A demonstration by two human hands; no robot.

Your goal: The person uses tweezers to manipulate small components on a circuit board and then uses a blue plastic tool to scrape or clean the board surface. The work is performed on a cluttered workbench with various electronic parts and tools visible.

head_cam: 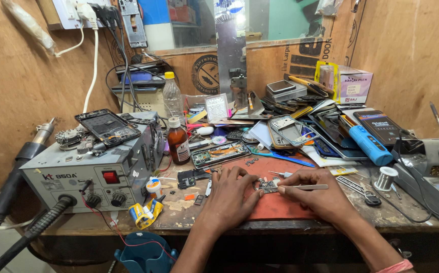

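Note:
A small circuit board (268, 185) lies on a red work mat (280, 205) at the front of the bench. My left hand (228, 194) rests on the mat with its fingertips steadying the board's left side. My right hand (316, 198) grips metal tweezers (306, 187) whose tip points left onto the board. An opened phone body (219, 153) with exposed parts lies just behind the mat.
A grey hot-air rework station (90, 174) with hoses stands at left, a phone frame (107, 126) on top. A brown bottle (178, 142), clear bottle (172, 96), blue tool (370, 144), solder spool (384, 178) and piles of phone parts crowd the back and right.

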